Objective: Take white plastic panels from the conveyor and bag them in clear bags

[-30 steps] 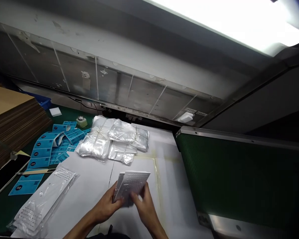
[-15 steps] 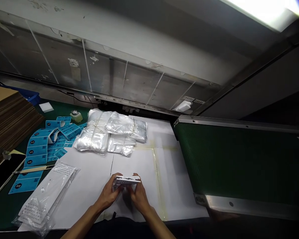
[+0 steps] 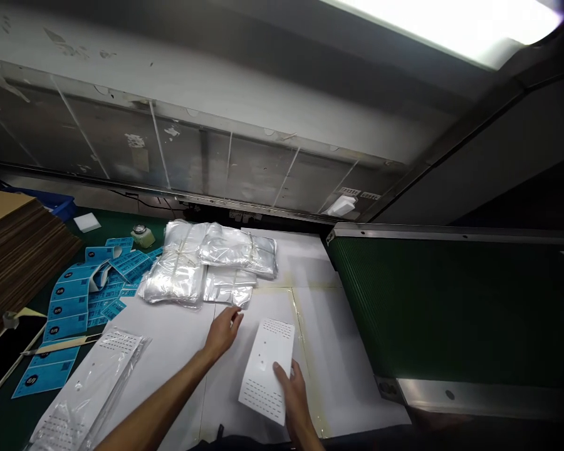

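My right hand (image 3: pixel 294 394) grips a white flat panel (image 3: pixel 267 369) by its right edge, thumb on top and fingers underneath. Rows of short dark slots cross both ends of the panel, and a few small holes dot its middle. My left hand (image 3: pixel 223 331) reaches forward, fingers slightly bent and apart, with nothing visible in it. Its fingertips are at the near edge of a small bundle of clear plastic bags (image 3: pixel 229 287); whether they touch it I cannot tell. Two larger tied bundles lie behind, a left one (image 3: pixel 176 266) and an upper one (image 3: pixel 230 247).
Bagged slotted panels (image 3: pixel 91 388) lie at left, near blue label strips (image 3: pixel 68 307), tweezers (image 3: pixel 61 344), a phone (image 3: pixel 9 351) and a small jar (image 3: pixel 142 236). A cardboard stack (image 3: pixel 23 250) stands far left. A green conveyor belt (image 3: pixel 451 307) runs along the right.
Both hands held the white slotted stack edge-on; now only my right hand has it, turned face up. My left hand has let go and moved forward to the bag bundles.
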A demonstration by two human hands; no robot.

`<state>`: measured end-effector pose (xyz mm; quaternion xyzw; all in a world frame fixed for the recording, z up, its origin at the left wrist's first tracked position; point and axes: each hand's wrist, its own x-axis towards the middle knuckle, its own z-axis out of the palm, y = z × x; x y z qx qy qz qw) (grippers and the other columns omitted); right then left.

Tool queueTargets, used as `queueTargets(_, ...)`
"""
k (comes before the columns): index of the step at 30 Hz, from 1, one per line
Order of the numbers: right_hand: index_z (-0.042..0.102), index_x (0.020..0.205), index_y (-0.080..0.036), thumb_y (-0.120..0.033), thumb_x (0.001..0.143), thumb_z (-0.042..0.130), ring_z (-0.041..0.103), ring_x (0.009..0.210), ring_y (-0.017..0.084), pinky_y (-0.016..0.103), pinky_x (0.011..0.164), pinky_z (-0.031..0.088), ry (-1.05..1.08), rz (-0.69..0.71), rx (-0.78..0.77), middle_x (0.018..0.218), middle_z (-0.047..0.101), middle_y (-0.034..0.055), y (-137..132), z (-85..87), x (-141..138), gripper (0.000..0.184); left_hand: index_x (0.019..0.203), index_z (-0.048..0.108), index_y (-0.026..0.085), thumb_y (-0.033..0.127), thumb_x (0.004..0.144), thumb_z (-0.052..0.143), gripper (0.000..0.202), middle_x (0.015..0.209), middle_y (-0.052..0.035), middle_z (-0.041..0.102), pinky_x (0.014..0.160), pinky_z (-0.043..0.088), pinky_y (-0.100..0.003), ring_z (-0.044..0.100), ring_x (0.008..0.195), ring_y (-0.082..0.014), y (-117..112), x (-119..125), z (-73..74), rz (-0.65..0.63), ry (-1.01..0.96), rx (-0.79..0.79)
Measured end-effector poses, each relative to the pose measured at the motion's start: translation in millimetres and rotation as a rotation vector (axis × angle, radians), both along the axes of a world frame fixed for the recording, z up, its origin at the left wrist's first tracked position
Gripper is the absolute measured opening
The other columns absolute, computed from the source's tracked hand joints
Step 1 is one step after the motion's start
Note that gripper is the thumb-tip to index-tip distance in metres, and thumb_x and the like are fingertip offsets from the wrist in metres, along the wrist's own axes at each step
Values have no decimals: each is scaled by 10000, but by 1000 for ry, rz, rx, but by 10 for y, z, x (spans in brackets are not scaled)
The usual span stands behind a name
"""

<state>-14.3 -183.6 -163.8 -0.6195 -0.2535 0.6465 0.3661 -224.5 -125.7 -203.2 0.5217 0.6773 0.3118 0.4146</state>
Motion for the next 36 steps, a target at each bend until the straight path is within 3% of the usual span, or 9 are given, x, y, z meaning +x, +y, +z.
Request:
queueTargets(4,448,1178,-194,-510,646,705,637,907,310,399,722,511,-28,37,-13,1043,663,125,-28,19,271,670,981,592,145,333,881,538,220,1048,-72,592,900,413,-476,544,1001,-238,667,-126,-150,-198,296,-3)
queueTargets(7,431,1192,-209,-579,618,689,639,893,331,417,701,509,-34,-28,-43,1045,660,134,-119,-3,364,731,1010,580,141,319,855,585,236,1059,-73,583,870,437,-473,552,977,-240,884,-138,-219,-297,475,-23)
queueTargets(11,442,1180,-208,-634,545,697,634,893,353,438,709,502,-69,-129,-91,1020,668,143,-243,-109,388,806,989,583,142,325,872,559,218,1017,-64,593,838,458,-446,567,931,-223,887,-132,-272,-386,603,-15)
queueTargets(18,423,1168,-199,-593,566,709,630,915,342,436,734,495,-27,-87,-47,1044,650,146,-218,-126,353,775,949,584,137,329,894,525,208,923,-46,605,736,502,-378,591,813,-185,809,-223,-303,-401,668,-2)
queueTargets(24,401,1198,-197,-588,570,700,629,914,339,436,735,493,24,-47,-51,1046,649,145,-148,-49,257,797,984,572,139,339,873,555,229,953,-52,596,753,496,-394,583,849,-200,832,-217,-326,-401,693,30)
queueTargets(36,460,1174,-177,-573,552,711,596,999,318,420,847,461,-28,-70,-41,1061,648,131,-304,-169,320,779,888,590,135,354,894,519,230,849,-30,606,723,493,-368,589,762,-173,877,-283,-336,-410,600,-25)
